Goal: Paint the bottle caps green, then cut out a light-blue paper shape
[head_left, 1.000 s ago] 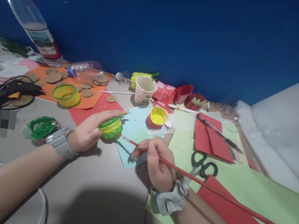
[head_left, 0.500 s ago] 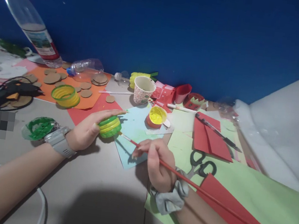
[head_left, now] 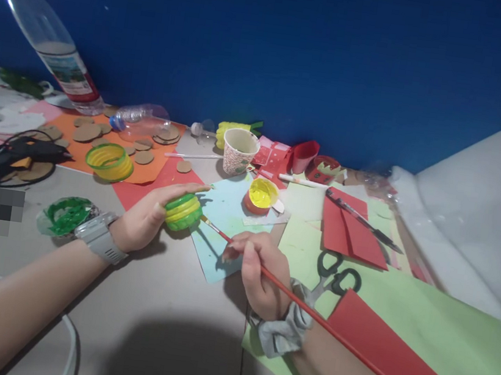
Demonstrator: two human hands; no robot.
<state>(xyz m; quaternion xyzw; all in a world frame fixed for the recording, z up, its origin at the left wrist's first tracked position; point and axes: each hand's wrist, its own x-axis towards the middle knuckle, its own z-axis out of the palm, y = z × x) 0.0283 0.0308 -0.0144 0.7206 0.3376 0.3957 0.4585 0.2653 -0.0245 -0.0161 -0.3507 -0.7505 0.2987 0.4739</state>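
Note:
My left hand (head_left: 145,217) is wrapped around a small round piece with green and yellow painted bands (head_left: 183,212), holding it just above the table. A long red paintbrush (head_left: 279,283) is pinched in my right hand (head_left: 262,269), its handle running back over the right forearm. The bristles are at the right side of the banded piece, touching or very close to it. A light blue sheet (head_left: 213,262) lies beneath the brush. Yellow paint fills a small cup (head_left: 261,196) beyond my right hand. Left of my left wrist sits a dish of green paint (head_left: 64,216).
A yellow-green plastic ring (head_left: 109,161) and cardboard discs (head_left: 86,132) lie on orange paper. A paper cup (head_left: 240,151) stands at the back. Scissors (head_left: 338,276), a craft knife (head_left: 364,219) and red paper lie right. A tall bottle (head_left: 59,58) stands left, near a black glue gun (head_left: 29,149).
The brush has shifted slightly, its rear end swinging down and left, while the tip stays by the banded piece. My left hand holds the piece almost still.

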